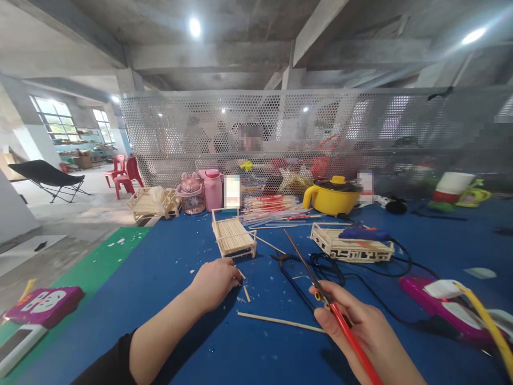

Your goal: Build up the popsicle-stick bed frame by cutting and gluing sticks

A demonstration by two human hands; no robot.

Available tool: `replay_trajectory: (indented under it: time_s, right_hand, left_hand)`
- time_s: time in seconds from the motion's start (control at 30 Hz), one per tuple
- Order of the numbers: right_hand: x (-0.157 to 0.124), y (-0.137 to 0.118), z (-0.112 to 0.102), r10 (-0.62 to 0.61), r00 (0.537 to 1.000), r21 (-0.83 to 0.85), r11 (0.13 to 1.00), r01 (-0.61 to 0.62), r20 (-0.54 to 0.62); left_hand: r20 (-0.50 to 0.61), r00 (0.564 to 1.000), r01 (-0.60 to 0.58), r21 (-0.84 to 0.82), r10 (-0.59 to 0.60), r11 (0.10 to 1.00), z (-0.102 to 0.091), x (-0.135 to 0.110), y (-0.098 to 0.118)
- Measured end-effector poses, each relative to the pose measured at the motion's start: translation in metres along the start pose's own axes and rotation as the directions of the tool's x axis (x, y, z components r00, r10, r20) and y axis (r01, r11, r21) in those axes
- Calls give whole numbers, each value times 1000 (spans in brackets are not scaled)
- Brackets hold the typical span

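My left hand [218, 283] is low over the blue table with its fingers curled together. Its fingertips are at a short wooden stick piece [241, 274], and whatever they pinch is hidden. Another short piece [246, 294] lies just below. My right hand [356, 321] is closed around a long thin metal tool [302, 254] with a red handle, pointing up and to the left; its exact kind is unclear. A longer wooden stick [280, 322] lies between my hands. Beyond my left hand stands a miniature bed frame [234, 235] made of sticks. Dark-handled pincers [294, 280] lie near my right hand.
A second stick model [352, 248] has a blue glue gun [364, 233] on it, with black cable around. Bundled sticks [272, 208], a yellow pot [334, 198] and a pink flask [212, 190] stand before a perforated screen [200, 123]. A purple power strip [436, 305] is at right.
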State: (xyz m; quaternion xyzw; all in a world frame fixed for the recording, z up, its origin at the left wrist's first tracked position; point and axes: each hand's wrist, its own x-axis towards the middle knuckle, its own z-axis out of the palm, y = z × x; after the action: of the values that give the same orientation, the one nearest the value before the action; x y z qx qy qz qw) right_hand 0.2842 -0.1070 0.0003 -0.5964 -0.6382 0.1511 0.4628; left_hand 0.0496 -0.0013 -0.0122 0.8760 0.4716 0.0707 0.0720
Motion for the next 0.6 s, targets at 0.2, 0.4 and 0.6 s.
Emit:
replay_trajectory:
  time_s: [0.2,0.4,0.6]
  right_hand:
    - [-2,4,2,-42,999,-28,999,42,9]
    - [-5,4,7,-31,999,-38,999,30,-32]
    - [-5,2,7,-62,997,-94,994,57,-42]
  left_hand:
    - [-13,1000,27,-15,-27,1000,-1,-2,2]
    - [-34,999,14,-15,-14,1000,5,-1,3]
    - [-124,992,23,-67,-31,997,6,-2,7]
